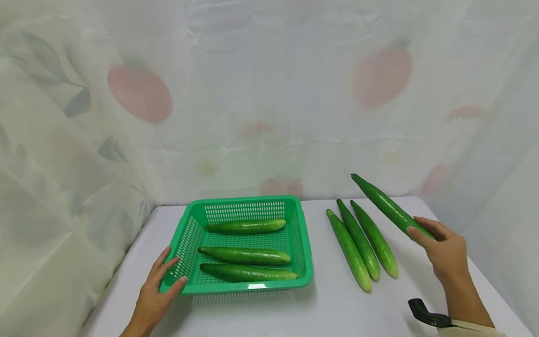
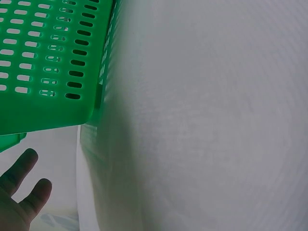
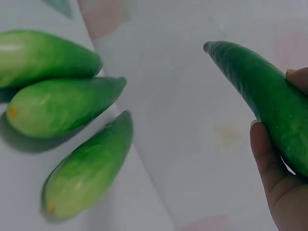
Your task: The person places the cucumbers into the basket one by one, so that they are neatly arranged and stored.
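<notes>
- The held cucumber [image 1: 390,208] is up off the table [image 1: 337,311], its long axis running from ten to four o'clock, the narrow tip at ten.
- The right hand [image 1: 446,250] grips it near its four o'clock end, thumb and fingers on opposite sides, and is much the nearer hand.
- From that hand, the green plastic basket [image 1: 219,289] lies well apart at nine o'clock, with three loose cucumbers [image 1: 358,241] between, lying roughly eleven to five.
- Inside the basket, three more cucumbers [image 1: 246,256] lie close to nine-to-three, so the held one is angled across them.
- The left hand [image 1: 152,294], fingers spread and holding nothing, is at the basket's eight o'clock corner; the held cucumber lies far off, between its two and three o'clock.
</notes>
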The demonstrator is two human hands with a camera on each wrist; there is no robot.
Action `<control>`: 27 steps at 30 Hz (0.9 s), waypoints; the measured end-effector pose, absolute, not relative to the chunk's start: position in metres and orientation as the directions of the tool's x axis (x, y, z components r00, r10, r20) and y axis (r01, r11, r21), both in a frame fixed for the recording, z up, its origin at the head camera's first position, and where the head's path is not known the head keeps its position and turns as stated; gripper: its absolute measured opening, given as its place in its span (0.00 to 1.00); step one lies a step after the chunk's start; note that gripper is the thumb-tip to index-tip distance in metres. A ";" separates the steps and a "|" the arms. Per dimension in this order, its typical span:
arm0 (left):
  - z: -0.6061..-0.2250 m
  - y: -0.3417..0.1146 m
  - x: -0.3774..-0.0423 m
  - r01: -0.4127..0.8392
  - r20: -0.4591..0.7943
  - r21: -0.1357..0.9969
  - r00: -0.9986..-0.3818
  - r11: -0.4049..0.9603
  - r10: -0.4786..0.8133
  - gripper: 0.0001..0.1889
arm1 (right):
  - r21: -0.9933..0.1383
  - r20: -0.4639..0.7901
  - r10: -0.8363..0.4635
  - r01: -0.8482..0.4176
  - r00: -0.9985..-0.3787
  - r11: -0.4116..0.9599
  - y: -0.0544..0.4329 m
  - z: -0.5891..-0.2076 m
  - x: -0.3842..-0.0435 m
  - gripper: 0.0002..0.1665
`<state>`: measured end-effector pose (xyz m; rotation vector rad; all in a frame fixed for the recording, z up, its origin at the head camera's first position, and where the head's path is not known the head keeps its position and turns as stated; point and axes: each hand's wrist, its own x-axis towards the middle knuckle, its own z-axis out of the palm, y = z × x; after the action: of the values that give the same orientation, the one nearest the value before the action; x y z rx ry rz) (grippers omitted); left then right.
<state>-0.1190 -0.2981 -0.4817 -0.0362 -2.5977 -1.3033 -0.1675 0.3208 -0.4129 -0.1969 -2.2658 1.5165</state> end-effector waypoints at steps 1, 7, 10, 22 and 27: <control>-0.482 -0.298 -0.119 0.126 0.219 0.788 -0.972 0.603 -0.083 0.28 | -0.910 0.265 0.324 -0.124 -0.908 0.396 0.319 -0.409 -0.167 0.25; -0.480 -0.298 -0.118 0.129 0.225 0.780 -0.971 0.613 -0.082 0.28 | -0.881 0.316 0.276 -0.174 -0.908 0.439 0.307 -0.386 -0.165 0.24; -0.479 -0.298 -0.118 0.130 0.232 0.773 -0.969 0.621 -0.085 0.28 | -0.881 0.344 0.244 -0.221 -0.907 0.419 0.302 -0.376 -0.164 0.23; -0.478 -0.297 -0.117 0.147 0.243 0.784 -0.967 0.603 -0.080 0.28 | -0.902 0.392 0.115 -0.357 -0.913 0.244 0.280 -0.349 -0.162 0.21; -0.477 -0.297 -0.117 0.133 0.228 0.783 -0.970 0.607 -0.083 0.28 | -0.908 0.399 0.049 -0.387 -0.915 0.160 0.267 -0.339 -0.164 0.21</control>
<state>-0.1169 -0.2973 -0.4766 -0.0408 -2.5931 -1.2930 -0.1639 0.2666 -0.3388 0.3238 -2.1079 1.8111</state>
